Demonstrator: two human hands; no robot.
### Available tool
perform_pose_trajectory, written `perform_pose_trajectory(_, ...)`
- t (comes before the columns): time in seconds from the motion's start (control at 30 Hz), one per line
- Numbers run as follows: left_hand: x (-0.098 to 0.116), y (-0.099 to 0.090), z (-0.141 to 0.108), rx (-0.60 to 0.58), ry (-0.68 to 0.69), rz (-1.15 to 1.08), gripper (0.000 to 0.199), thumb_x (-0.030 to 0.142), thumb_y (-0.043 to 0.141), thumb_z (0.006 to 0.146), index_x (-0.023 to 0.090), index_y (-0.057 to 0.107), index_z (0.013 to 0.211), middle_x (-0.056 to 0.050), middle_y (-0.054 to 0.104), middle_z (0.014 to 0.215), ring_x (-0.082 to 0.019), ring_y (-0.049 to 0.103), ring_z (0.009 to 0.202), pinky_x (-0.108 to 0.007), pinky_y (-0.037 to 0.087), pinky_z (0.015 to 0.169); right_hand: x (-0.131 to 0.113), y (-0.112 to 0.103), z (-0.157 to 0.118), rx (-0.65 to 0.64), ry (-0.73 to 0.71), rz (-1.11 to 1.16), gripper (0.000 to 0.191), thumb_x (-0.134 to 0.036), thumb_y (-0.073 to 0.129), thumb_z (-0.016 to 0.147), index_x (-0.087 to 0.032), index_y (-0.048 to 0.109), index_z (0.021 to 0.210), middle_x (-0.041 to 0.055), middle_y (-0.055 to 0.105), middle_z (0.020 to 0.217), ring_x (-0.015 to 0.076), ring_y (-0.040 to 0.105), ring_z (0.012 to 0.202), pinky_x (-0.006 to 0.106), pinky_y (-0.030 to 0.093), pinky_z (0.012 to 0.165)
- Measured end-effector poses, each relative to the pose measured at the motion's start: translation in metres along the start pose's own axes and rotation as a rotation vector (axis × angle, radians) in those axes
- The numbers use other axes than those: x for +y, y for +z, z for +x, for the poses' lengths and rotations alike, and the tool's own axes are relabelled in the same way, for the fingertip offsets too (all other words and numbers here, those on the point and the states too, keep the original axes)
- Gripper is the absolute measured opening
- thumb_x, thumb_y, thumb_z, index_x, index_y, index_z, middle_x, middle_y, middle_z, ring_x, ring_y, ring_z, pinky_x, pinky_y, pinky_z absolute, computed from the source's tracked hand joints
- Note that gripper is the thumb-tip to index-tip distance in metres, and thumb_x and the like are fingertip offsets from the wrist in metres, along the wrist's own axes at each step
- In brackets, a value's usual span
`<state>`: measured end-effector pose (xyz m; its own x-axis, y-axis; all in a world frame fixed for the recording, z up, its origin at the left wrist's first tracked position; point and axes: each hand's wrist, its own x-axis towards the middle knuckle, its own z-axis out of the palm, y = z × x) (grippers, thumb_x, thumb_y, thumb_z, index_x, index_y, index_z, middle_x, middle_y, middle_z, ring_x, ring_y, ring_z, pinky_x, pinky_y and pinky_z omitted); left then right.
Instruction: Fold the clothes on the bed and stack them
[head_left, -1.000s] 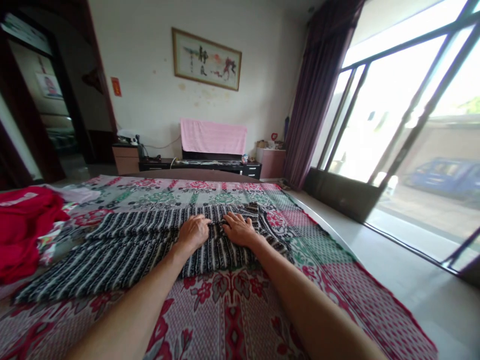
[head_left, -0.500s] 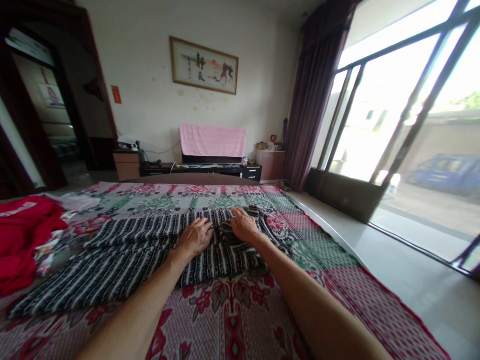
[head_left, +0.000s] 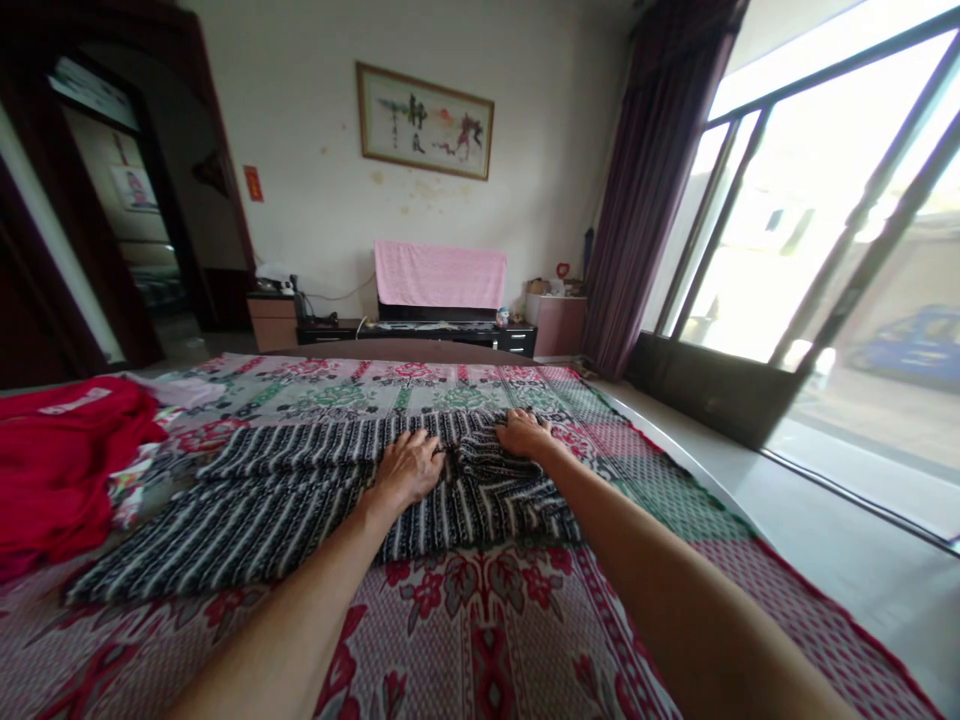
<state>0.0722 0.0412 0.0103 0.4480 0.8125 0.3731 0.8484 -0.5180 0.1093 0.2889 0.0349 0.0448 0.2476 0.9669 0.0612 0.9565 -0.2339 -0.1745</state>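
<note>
A black-and-white striped knit garment (head_left: 247,520) lies spread over a patterned cloth (head_left: 450,640), its narrow end reaching to the lower left. My left hand (head_left: 411,468) rests on the middle of the garment, palm down, fingers a little apart. Near the garment's far right end is my right hand (head_left: 525,436), its fingers bent over the edge and pressed on the knit. Between and beside the hands the fabric is bunched into small folds.
Red clothing (head_left: 75,470) is heaped at the left on the patterned cloth. Beyond it stands a low cabinet (head_left: 517,342) under a pink towel (head_left: 441,274). Sliding glass doors (head_left: 795,200) and a dark curtain (head_left: 645,180) are at the right.
My right hand has moved right along the garment to its far right end, and the fabric there is flatter and spread farther right. The camera view has shifted slightly.
</note>
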Motion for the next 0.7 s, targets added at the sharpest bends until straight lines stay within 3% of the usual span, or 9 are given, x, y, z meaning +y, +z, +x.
perform_pose_trajectory(0.13, 0.0, 0.001, 0.0, -0.001, -0.005, -0.007, 0.035, 0.035, 0.04, 0.091, 0.023, 0.063, 0.114, -0.009, 0.057, 0.127, -0.027, 0.048, 0.121, -0.042, 0.039, 0.1, -0.016, 0.003, -0.003, -0.019, -0.174, 0.041, 0.051, -0.046, 0.029, 0.091, -0.022, 0.044, 0.133, 0.011, 0.037, 0.147, 0.0309, 0.031, 0.134, 0.061, 0.023, 0.103)
perform_pose_trajectory(0.23, -0.001, 0.001, 0.0, -0.002, 0.004, -0.012, 0.036, 0.035, 0.04, 0.091, 0.024, 0.062, 0.116, -0.009, 0.056, 0.129, -0.027, 0.048, 0.121, -0.042, 0.039, 0.1, -0.018, 0.008, -0.003, -0.073, -0.167, 0.058, 0.055, -0.051, 0.028, 0.09, -0.022, 0.041, 0.135, 0.01, 0.031, 0.151, 0.0308, 0.024, 0.137, 0.061, 0.02, 0.105)
perform_pose_trajectory(0.33, -0.001, 0.002, 0.0, -0.007, 0.001, -0.005, 0.037, 0.036, 0.039, 0.091, 0.023, 0.061, 0.119, -0.009, 0.056, 0.13, -0.027, 0.047, 0.122, -0.042, 0.038, 0.1, -0.021, 0.006, -0.009, -0.075, -0.112, 0.067, 0.057, -0.049, 0.032, 0.089, -0.018, 0.041, 0.136, 0.0132, 0.03, 0.15, 0.0322, 0.027, 0.136, 0.061, 0.021, 0.104)
perform_pose_trajectory(0.43, -0.001, 0.002, 0.0, -0.004, -0.003, 0.0, 0.037, 0.035, 0.039, 0.091, 0.023, 0.06, 0.12, -0.009, 0.056, 0.13, -0.026, 0.047, 0.122, -0.041, 0.038, 0.101, -0.031, 0.002, -0.027, 0.007, -0.081, 0.084, 0.05, -0.039, 0.034, 0.088, -0.017, 0.043, 0.132, 0.0146, 0.036, 0.146, 0.0318, 0.034, 0.131, 0.06, 0.023, 0.103)
perform_pose_trajectory(0.6, -0.003, -0.002, 0.0, -0.003, 0.032, -0.004, 0.036, 0.035, 0.04, 0.091, 0.023, 0.061, 0.118, -0.009, 0.057, 0.127, -0.023, 0.051, 0.117, -0.037, 0.039, 0.099, -0.047, 0.007, -0.069, 0.111, -0.243, 0.115, 0.041, -0.034, 0.031, 0.09, -0.022, 0.048, 0.126, 0.0114, 0.053, 0.132, 0.0287, 0.042, 0.123, 0.057, 0.027, 0.101)
perform_pose_trajectory(0.7, -0.001, -0.008, 0.001, -0.02, 0.064, -0.004, 0.033, 0.03, 0.039, 0.092, 0.022, 0.062, 0.114, -0.008, 0.062, 0.117, -0.02, 0.054, 0.11, -0.032, 0.04, 0.096, -0.046, 0.013, -0.082, 0.115, -0.292, 0.147, 0.043, -0.035, 0.028, 0.092, -0.026, 0.045, 0.13, 0.0074, 0.051, 0.135, 0.0266, 0.038, 0.127, 0.056, 0.027, 0.101)
